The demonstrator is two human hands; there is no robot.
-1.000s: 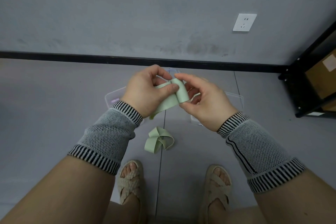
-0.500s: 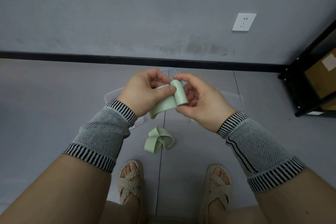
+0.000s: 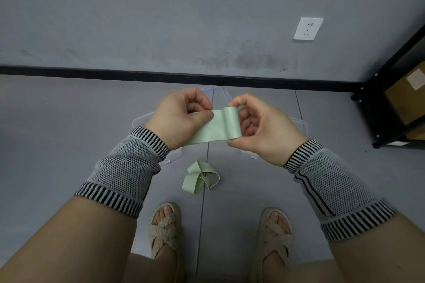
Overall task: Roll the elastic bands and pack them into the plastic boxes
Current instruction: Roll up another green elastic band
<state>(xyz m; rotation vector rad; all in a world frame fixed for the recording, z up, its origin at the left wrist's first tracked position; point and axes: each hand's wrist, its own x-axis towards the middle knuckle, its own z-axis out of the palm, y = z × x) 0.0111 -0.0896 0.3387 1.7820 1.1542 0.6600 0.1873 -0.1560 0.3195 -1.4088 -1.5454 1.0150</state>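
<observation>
A pale green elastic band (image 3: 216, 127) is stretched flat between my two hands above the floor. My left hand (image 3: 181, 117) pinches its left end between thumb and fingers. My right hand (image 3: 262, 126) grips the rolled right end with thumb below and fingers on top. A second green elastic band (image 3: 200, 177) lies loose and twisted on the floor below my hands. Clear plastic boxes (image 3: 142, 120) sit on the floor behind my hands, mostly hidden by them; one edge shows at the right (image 3: 301, 123).
My two feet in woven sandals (image 3: 164, 227) stand at the bottom of the view. A black shelf rack (image 3: 391, 89) with cardboard boxes is at the right. A wall with a white socket (image 3: 308, 28) and black skirting is ahead.
My hands have moved apart, and more of the band now lies flat between them, with the roll at the right end smaller than before.
</observation>
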